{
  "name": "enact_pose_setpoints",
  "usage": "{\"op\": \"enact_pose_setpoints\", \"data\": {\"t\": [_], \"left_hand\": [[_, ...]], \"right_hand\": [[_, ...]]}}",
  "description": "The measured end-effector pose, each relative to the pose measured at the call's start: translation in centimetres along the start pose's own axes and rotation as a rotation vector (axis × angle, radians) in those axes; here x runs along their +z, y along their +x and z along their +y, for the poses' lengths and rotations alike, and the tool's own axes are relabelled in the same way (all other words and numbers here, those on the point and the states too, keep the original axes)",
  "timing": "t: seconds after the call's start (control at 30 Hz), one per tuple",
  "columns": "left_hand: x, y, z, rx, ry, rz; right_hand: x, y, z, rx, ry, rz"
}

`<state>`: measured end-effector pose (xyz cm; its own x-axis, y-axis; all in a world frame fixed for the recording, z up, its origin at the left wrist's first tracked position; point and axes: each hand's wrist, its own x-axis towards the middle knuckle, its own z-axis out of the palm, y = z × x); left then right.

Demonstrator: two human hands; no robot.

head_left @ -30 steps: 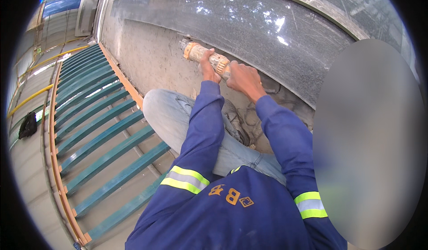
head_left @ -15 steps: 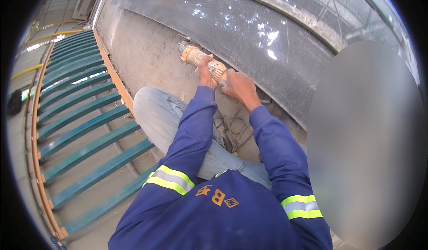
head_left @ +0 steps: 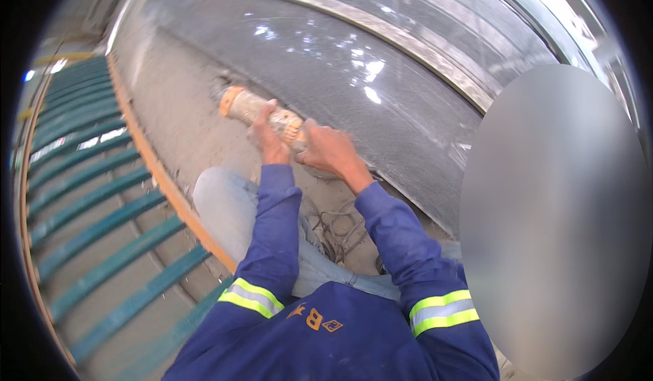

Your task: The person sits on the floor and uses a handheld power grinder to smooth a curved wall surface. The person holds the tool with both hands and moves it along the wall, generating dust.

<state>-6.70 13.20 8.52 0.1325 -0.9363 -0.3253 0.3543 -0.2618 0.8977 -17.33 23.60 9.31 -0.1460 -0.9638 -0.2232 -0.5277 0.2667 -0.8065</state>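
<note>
A dust-covered orange and whitish angle grinder (head_left: 245, 107) lies slanted across my front, its head pointing to the far left. My left hand (head_left: 271, 136) wraps round the middle of its body, thumb on top. Behind it, my right hand (head_left: 330, 151) is closed on the rear end. The grinder's head is close to the lower edge of a dark, glossy panel (head_left: 381, 126). It is blurred, so I cannot tell whether it touches the edge.
To the left stands a rack of green slats (head_left: 102, 208) with an orange side rail (head_left: 163, 184). Loose cable (head_left: 338, 235) lies in coils on the dusty ground beside my bent leg (head_left: 221, 208). More panels (head_left: 435, 14) rise at the back. A blurred oval hides the right side.
My view has shifted, so the rack, panel and hands sit differently in the picture. Both hands keep their hold on the angle grinder, which appears farther left and slightly lower.
</note>
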Motion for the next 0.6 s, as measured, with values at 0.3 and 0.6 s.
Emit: {"op": "enact_pose_setpoints", "data": {"t": [0.3, 0.6], "left_hand": [[-0.4, -1.8, 2.6, -0.167, 0.055, -0.062], [1.4, -6.0, 6.3, -0.233, 0.155, -0.107]], "right_hand": [[-4.2, -0.6, -1.9, 0.025, -0.049, -0.336], [-15.4, -3.3, -5.4, 0.301, -0.002, -0.460]]}}
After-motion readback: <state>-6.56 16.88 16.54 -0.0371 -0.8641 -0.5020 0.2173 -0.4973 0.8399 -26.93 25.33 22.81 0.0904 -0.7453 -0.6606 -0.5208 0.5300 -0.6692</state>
